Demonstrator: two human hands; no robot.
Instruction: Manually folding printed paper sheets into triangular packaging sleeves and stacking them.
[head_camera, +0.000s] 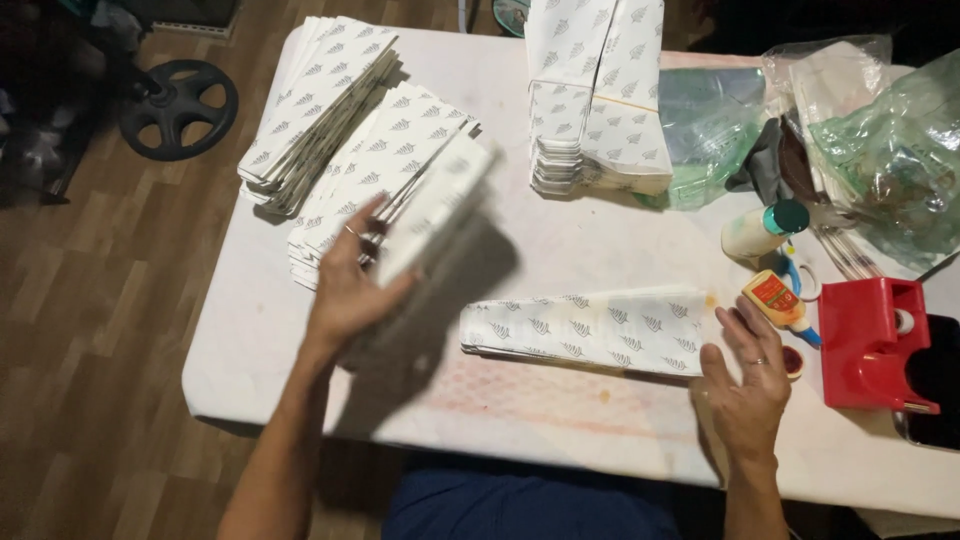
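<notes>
Gripping a blurred white paper bag (435, 210) between thumb and fingers, the left hand (350, 285) holds it lifted above the white table (560, 400), just in front of the fanned stacks of leaf-printed bags (330, 120) at the far left. A flat pile of printed bags (590, 330) lies on the table between the two hands, its long axis running left to right. The right hand (745, 385) is spread open and holds nothing, fingertips at that pile's right end; it is the nearer hand. Small glue bottles (775, 300) and a red tape dispenser (875, 345) stand just right of it.
</notes>
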